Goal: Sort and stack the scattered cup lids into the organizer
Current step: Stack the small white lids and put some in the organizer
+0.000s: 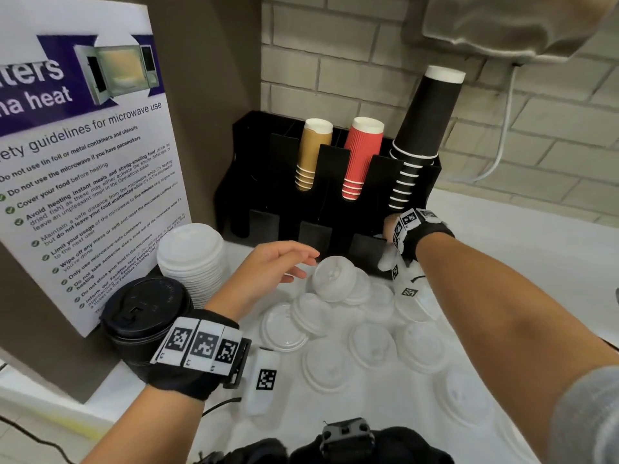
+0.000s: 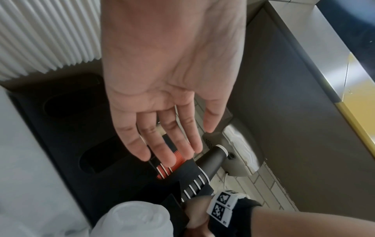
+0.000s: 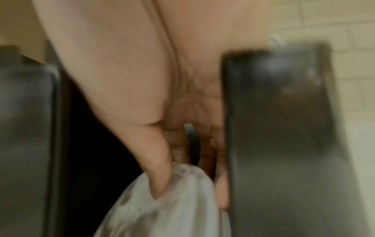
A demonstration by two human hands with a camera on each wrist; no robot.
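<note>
Scattered white lids [image 1: 371, 343] cover the counter [image 1: 522, 249] up front. Left hand [image 1: 268, 266] hovers flat-fingered, empty, over a small lid stack [image 1: 333, 279]. Right hand [image 3: 142, 112] pinches translucent lids [image 3: 172, 205] inside the black organizer's [image 1: 258, 169] rightmost slot.

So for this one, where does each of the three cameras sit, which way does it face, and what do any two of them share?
Head: on the person's head, facing forward and down at the black organizer and scattered white lids; both forearms, left hand and right hand show.
Left wrist: on the left wrist, looking along the open palm toward the organizer.
Right wrist: on the right wrist, blurred, looking along the thumb pinching clear lids at the organizer.
Shared: head and left wrist both show the black cup stack.
</note>
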